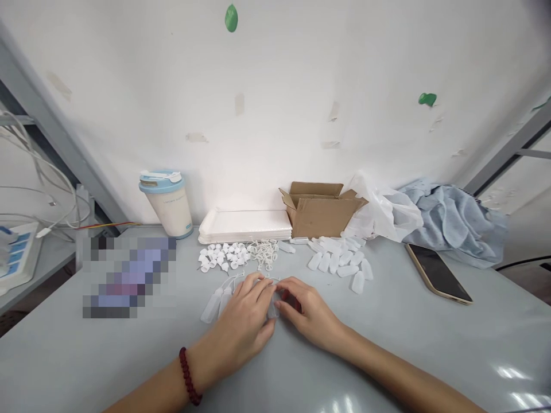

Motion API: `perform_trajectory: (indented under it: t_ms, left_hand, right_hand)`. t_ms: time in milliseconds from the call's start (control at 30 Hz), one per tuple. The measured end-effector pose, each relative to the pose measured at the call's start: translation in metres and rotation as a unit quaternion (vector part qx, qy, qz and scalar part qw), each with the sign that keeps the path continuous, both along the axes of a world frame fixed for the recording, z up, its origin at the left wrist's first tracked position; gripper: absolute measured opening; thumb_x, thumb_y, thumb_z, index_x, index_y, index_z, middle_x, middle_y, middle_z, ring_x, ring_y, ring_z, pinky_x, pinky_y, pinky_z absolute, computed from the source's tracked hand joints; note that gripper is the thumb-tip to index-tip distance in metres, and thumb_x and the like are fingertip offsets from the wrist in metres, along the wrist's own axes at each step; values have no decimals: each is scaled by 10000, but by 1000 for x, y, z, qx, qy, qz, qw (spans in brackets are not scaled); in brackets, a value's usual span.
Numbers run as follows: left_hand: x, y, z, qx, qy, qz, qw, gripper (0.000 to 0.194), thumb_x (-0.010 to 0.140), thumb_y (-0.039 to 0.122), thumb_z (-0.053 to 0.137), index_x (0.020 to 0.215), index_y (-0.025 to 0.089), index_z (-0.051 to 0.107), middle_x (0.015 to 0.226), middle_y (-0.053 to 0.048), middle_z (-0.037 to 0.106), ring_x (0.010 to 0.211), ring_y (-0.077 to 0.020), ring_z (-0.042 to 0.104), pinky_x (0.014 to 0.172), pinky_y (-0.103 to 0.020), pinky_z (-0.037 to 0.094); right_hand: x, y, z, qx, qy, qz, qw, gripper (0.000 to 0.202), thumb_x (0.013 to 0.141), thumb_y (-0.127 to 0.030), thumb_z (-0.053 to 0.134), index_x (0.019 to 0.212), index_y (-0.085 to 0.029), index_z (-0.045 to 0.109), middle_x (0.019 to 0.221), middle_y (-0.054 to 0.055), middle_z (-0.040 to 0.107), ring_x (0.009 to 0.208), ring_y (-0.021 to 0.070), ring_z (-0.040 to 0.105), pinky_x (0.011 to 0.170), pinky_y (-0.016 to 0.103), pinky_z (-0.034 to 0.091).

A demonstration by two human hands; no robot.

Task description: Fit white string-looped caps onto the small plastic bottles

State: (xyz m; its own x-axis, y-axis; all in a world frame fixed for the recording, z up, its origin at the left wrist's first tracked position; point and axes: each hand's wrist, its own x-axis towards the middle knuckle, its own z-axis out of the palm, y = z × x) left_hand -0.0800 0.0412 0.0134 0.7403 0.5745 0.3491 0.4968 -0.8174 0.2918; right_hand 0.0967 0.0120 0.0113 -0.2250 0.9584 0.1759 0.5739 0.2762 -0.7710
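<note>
Near the middle of the grey table [142, 361], my left hand [245, 312] is bent over a translucent piece [272, 310], its fingers closed together and partly hiding that piece. My right hand [303, 310] meets it from the right, thumb and fingertips bent in at the same piece. Translucent pouches with thin white loops [212, 306] lie just left of my left hand, partly under it. Beyond the hands are a pile of small white caps [224, 255], a heap of pale loops [263, 253] and many loose translucent pouches [344, 258].
Along the wall stand a cup with a blue lid [169, 203], stacked white trays [247, 225], an open cardboard box [325, 215], a white plastic bag [383, 212] and a blue cloth [456, 221]. A phone [439, 272] lies right; a pixelated object [133, 275] lies left.
</note>
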Motion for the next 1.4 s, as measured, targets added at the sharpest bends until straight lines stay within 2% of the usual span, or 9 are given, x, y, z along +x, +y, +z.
perform_trajectory:
  t_ms: [133,267,467,733,933,1233,1400]
  left_hand:
    - [-3,3,3,-17,-2,1,1000,372,766,93,540,1126,178,498,1182,-97,563,1202,-281,430,973,-476,441]
    - [-7,9,6,-32,-12,-4,999,378,761,129,567,1129,175,494,1156,-95,571,1198,-279,426,969,-463,441]
    - [-9,10,13,-84,-4,-9,996,325,746,138,561,1063,191,515,1086,-74,585,1153,-263,443,948,-442,440]
    - [-15,13,21,-135,21,-13,990,388,726,121,579,1099,187,495,1093,-78,555,1129,-266,427,934,-436,431]
    - [-18,16,20,-151,14,-23,988,402,740,123,574,1127,199,494,1076,-77,554,1097,-265,447,902,-439,450]
    - [-17,16,17,-165,7,-18,986,515,726,112,615,1212,206,473,1124,-69,553,1128,-246,447,941,-414,443]
    - [-19,18,18,-161,-5,-16,987,454,791,301,650,1204,213,481,1142,-64,557,1139,-239,448,943,-401,444]
  right_hand:
    - [1,1,-1,1,-10,3,1000,199,835,-136,508,1012,-169,594,945,65,600,825,164,557,734,296,460]
    - [1,1,0,5,-11,10,1000,211,831,-135,508,1021,-183,588,946,61,603,847,173,562,755,310,465]
    - [1,0,0,-3,-14,21,1000,227,830,-137,508,1039,-181,586,982,67,615,885,183,566,779,325,470]
    - [2,0,1,-17,-27,21,999,271,834,-158,520,1099,-175,573,1045,87,615,937,200,561,819,353,466]
    - [2,-1,0,-8,-30,37,999,291,835,-156,523,1120,-183,573,1053,84,619,960,202,557,829,352,467]
    - [2,0,-2,11,-26,49,998,295,830,-145,528,1118,-177,580,1066,90,626,977,202,561,860,364,470]
    - [10,4,2,32,-33,44,998,276,858,-172,507,1127,-188,566,1081,88,615,919,183,591,809,341,504]
